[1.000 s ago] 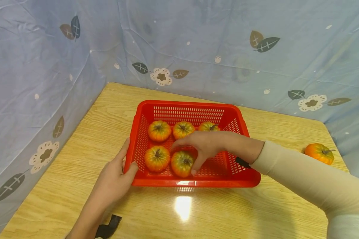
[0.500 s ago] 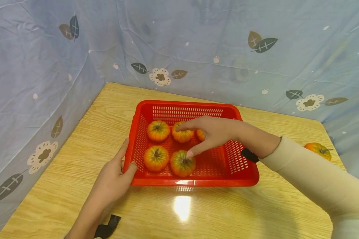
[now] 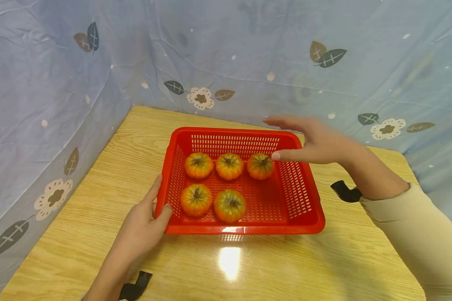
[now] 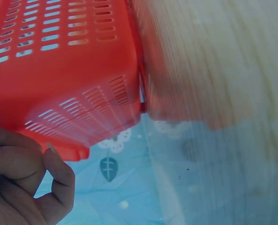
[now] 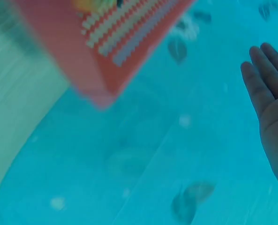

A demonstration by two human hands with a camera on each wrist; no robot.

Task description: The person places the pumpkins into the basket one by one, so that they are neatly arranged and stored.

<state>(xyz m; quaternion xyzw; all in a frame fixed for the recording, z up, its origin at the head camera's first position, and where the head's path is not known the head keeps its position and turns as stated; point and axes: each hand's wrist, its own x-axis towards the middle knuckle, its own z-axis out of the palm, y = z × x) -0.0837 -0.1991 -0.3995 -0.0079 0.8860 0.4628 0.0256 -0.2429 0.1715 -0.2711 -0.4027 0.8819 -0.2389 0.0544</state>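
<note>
A red perforated basket (image 3: 245,230) stands on the table, holding several small orange pumpkins. Three form the back row: the left one (image 3: 198,165), the middle one (image 3: 229,166) and the right-hand pumpkin (image 3: 260,167). In front are a left pumpkin (image 3: 196,200) and a greener pumpkin (image 3: 229,205). My left hand (image 3: 143,228) grips the basket's left rim, thumb on the inner side; the left wrist view shows its curled fingers (image 4: 17,161) at the rim. My right hand (image 3: 320,140) hovers over the basket's back right corner, fingers extended, holding nothing.
Blue patterned cloth (image 3: 248,50) hangs behind and to the left of the wooden table (image 3: 109,167). A black strap (image 3: 135,286) hangs by the left wrist, another strap (image 3: 345,191) by the right. The basket's right front floor has no pumpkin on it.
My right hand has lifted from over the front pumpkin and moved right and back, uncovering the back row. The loose pumpkin on the right is now hidden behind my right arm. My left hand stays put.
</note>
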